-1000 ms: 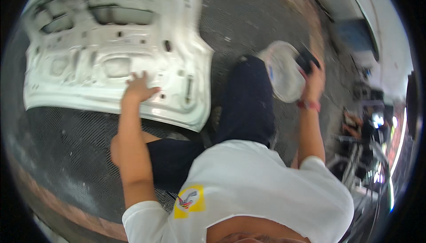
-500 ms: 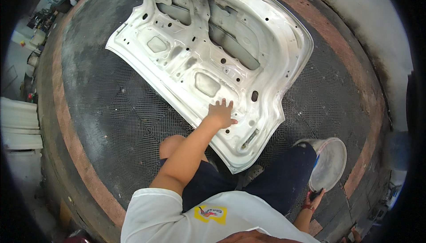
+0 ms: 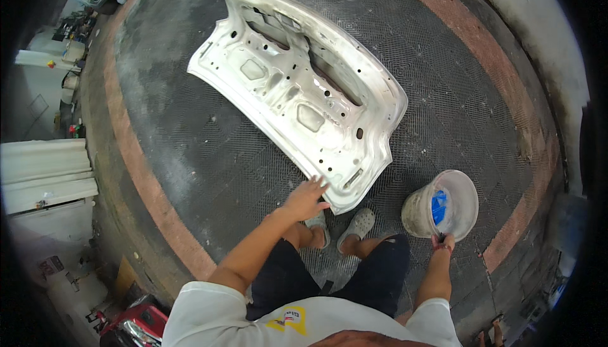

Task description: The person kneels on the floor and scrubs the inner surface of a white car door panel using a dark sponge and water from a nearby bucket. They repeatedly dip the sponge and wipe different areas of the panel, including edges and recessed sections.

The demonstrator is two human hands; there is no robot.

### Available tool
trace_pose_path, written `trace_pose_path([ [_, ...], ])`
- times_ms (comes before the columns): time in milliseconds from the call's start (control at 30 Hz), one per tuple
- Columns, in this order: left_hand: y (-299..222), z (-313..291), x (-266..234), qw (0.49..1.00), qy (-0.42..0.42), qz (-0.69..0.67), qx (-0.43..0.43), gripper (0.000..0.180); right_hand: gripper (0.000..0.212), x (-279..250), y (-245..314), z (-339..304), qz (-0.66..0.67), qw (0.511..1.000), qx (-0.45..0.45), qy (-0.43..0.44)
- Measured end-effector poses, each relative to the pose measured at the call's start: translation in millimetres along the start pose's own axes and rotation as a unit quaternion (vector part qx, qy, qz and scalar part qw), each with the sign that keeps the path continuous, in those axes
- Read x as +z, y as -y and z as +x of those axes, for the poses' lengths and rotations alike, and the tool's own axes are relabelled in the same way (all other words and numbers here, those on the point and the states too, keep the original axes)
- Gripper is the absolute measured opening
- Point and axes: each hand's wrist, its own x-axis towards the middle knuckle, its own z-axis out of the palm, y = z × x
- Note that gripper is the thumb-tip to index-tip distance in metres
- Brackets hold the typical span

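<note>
A white car trunk lid (image 3: 278, 103) lies on the floor in front of me, its inner side with holes and recesses facing up. My left hand (image 3: 307, 198) is over its near edge, fingers spread and holding nothing; I cannot tell whether the fingertips touch it. At my right, a whitish bucket (image 3: 415, 213) is tilted with its mouth towards me and to the right. A blue object (image 3: 439, 206), perhaps a cloth, sits inside. My right hand (image 3: 444, 241) grips the bucket's near rim, with something dark at the fingers.
Dark ribbed floor tiles (image 3: 171, 144) surround the lid, bordered by a reddish strip (image 3: 130, 151). My feet in grey clogs (image 3: 360, 222) stand just short of the lid. A red vehicle (image 3: 136, 325) shows at lower left, and a pale wall (image 3: 532, 37) runs along the right.
My view has risen, and the lid looks smaller and farther off. My left hand has come back from the lid's inner face to its near edge. More of the bucket shows, including the blue object.
</note>
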Motion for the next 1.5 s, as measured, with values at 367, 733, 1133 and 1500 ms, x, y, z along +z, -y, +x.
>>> trace_pose_path([
  [367, 7.4, -484.0, -99.4, 0.786, -0.018, -0.2, -0.585, 0.07, 0.04, -94.1, 57.1, -178.3, -0.162, 0.987, -0.009, -0.014],
  [733, 65.3, -695.5, -83.8, 0.678, 0.029, -0.338, -0.652, 0.062, 0.056, -153.1, -25.6, -376.6, -0.162, 0.98, -0.083, -0.08],
  [1133, 385.0, -809.3, -178.4, 0.725, -0.116, -0.333, -0.592, 0.066, 0.038, -135.6, -184.6, -569.5, 0.013, 0.987, -0.02, -0.157],
  [1500, 484.5, -527.9, -492.2, 0.886, -0.174, -0.278, -0.327, 0.08, 0.043, 7.7, -394.5, -643.7, 0.042, 0.957, 0.139, -0.252],
])
